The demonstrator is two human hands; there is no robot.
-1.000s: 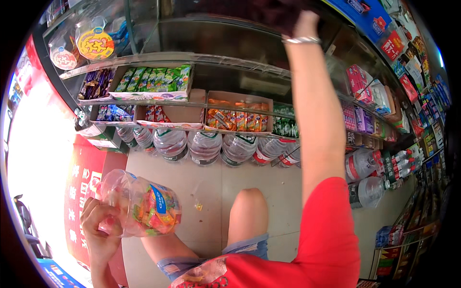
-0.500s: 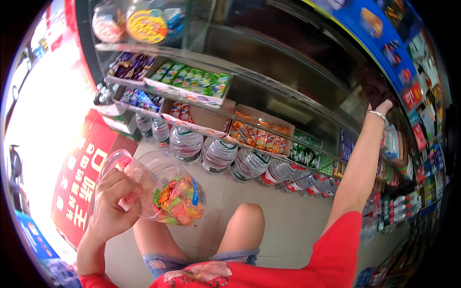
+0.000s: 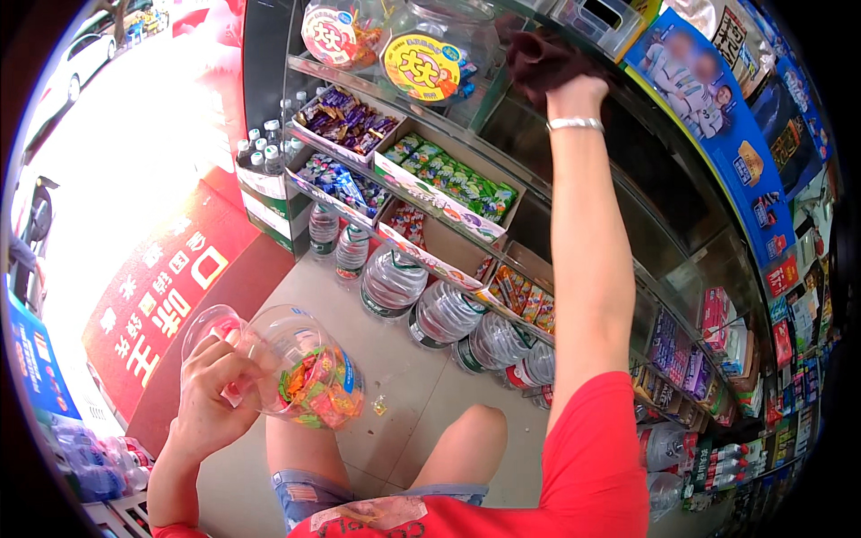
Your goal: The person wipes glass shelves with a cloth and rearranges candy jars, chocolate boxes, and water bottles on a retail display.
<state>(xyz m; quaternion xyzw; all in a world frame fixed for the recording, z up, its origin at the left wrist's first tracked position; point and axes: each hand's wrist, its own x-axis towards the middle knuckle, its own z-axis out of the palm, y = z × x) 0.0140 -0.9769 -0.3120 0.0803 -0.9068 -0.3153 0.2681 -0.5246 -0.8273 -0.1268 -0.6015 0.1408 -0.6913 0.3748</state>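
Observation:
My left hand is closed on a clear plastic jar, holding it tilted above my knees. Wrapped candies in red, orange and green lie in its lower part. A clear round piece with pink in it sits at my fingers; I cannot tell whether it is the lid. My right hand, a silver bracelet at its wrist, reaches up to the glass shelf and grips a dark maroon cloth. Just left of the cloth stands a big candy jar with a yellow label; another jar is beyond it.
Lower shelves hold boxes of purple-wrapped sweets, green packs and orange packs. Large water bottles line the floor underneath. A red carton stands at the left. One small yellow wrapper lies on the floor tiles.
My right hand has swept left along the shelf with the cloth, from its far right to beside the candy jars. The view has turned left. My left hand still holds its jar.

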